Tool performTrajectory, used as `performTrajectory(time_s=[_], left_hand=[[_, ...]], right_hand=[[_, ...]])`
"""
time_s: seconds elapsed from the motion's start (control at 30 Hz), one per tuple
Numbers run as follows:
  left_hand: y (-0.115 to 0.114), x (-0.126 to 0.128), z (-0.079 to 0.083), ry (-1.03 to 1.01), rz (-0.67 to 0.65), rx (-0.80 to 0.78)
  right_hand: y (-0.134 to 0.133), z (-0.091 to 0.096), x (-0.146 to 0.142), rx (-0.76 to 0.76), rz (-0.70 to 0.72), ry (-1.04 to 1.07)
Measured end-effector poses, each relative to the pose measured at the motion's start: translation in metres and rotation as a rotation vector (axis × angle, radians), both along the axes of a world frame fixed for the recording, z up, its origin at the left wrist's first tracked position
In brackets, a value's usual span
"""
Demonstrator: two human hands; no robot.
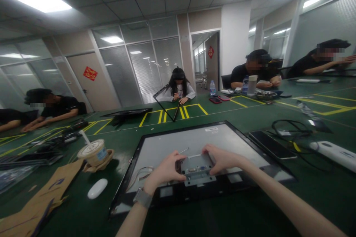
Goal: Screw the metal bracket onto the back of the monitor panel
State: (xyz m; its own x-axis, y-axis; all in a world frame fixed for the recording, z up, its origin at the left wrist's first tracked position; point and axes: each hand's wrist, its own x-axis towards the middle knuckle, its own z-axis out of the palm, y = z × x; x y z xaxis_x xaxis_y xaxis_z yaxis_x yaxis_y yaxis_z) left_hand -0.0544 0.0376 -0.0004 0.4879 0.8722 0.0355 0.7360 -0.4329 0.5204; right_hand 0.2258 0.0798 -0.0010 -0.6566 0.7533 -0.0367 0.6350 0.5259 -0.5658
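Observation:
A flat monitor panel with a black frame lies on the green table, its grey back facing up. Over its near half, a metal bracket box with connector ports on its near side is gripped from both ends. My left hand, a watch on its wrist, closes on the box's left end. My right hand holds the right end with thumb and fingers. Thin cables lie on the panel to the left of my left hand. Whether the box rests on the panel or is lifted I cannot tell.
A lidded cup with a straw, a white mouse and a cardboard piece lie left. To the right are a black phone, black cables and a white device. Several people sit around the table.

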Motion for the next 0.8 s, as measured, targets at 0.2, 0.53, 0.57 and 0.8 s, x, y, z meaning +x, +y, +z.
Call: performTrajectory(time_s=[0.2, 0.53, 0.57, 0.8], left_hand=[[0.002, -0.004, -0.005, -0.012, 0.001, -0.015], [0.000, -0.025, 0.008, 0.158, 0.308, 0.061], [-0.001, -0.025, 0.008, 0.228, 0.314, 0.039], [-0.005, -0.009, 0.016, 0.242, 0.229, 0.070]], right_hand=[[-0.001, -0.004, 0.004, 0.056, 0.020, -0.021], [-0.012, 0.017, -0.005, 0.184, 0.106, 0.277], [-0.014, 0.015, -0.009, 0.192, 0.136, 0.222], [-0.025, 0.006, -0.025, 0.412, 0.308, -0.022]])
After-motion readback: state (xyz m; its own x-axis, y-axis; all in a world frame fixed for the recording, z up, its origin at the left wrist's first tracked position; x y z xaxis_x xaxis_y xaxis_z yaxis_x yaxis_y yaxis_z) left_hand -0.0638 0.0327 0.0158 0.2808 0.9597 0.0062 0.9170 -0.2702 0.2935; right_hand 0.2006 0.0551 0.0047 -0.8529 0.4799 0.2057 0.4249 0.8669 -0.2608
